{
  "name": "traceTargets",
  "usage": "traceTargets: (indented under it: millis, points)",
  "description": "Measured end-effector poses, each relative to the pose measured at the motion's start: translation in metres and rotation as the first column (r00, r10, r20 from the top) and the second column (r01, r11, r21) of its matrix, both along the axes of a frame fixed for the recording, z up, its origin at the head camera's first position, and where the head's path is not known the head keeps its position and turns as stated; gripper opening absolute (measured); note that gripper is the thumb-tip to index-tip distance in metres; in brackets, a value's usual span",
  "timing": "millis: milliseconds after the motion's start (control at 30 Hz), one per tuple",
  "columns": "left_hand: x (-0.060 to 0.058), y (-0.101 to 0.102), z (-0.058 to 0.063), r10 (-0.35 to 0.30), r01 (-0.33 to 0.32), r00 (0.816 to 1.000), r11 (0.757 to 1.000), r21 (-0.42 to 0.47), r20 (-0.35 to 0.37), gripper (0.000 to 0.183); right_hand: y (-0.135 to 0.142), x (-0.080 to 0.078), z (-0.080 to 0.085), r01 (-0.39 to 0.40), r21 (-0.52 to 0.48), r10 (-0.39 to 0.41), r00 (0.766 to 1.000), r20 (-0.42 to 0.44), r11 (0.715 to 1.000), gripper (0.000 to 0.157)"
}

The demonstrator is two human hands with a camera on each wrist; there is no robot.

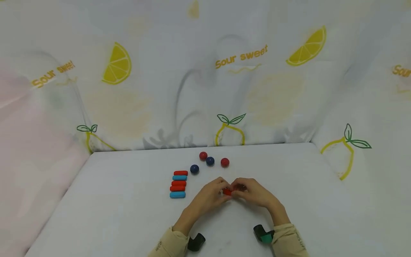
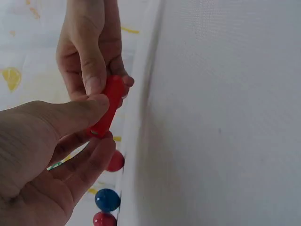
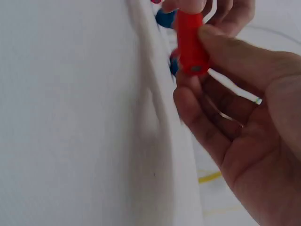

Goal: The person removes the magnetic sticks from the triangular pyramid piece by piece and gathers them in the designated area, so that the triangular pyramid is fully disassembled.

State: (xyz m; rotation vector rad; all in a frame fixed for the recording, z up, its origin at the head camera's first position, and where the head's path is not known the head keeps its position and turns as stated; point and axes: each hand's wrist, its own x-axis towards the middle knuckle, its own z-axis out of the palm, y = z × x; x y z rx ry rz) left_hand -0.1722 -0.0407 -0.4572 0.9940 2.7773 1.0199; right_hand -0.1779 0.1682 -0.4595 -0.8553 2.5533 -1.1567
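Note:
Both hands meet over the table in the head view, with one short red rod (image 1: 227, 192) between them. My left hand (image 1: 210, 193) pinches the rod between thumb and fingers. From the other side, my right hand (image 1: 253, 192) pinches it too. In the left wrist view, the rod (image 2: 112, 103) is a plain red stick, slanted, its middle partly under the left thumb. A small grey spot marks the end of the rod (image 3: 190, 44) in the right wrist view. The fingers hide part of it in every view.
Left of the hands lies a column of red and blue rods (image 1: 178, 183). Beyond the hands sit dark blue balls (image 1: 194, 169) and red balls (image 1: 225, 162). A white table (image 1: 112, 214) backs onto a lemon-print cloth (image 1: 167, 71). Dark devices (image 1: 196, 242) sit at both wrists.

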Motion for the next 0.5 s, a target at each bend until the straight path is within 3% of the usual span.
traceTargets:
  millis: [67,167,333,500]
  points:
    - [0.007,-0.005,0.001,-0.005,0.003,0.999,0.999,0.041,0.046,0.018,0.000,0.000,0.003,-0.015,-0.033,0.016,0.999,0.030,0.999,0.014]
    - [0.009,-0.023,0.007,0.004,-0.009,0.992,0.999,0.038,0.126,0.014,-0.005,0.000,0.003,-0.050,-0.042,0.053,0.996,0.069,0.998,0.014]
    - [0.008,-0.078,0.019,-0.005,0.026,0.971,0.996,-0.081,0.241,0.011,-0.012,0.007,0.000,-0.093,0.029,0.088,0.984,0.153,0.995,0.015]
    - [0.004,-0.130,0.023,0.038,0.000,0.961,0.990,-0.138,0.274,0.009,-0.013,0.011,0.003,-0.101,0.070,0.089,0.983,0.162,0.992,0.015]
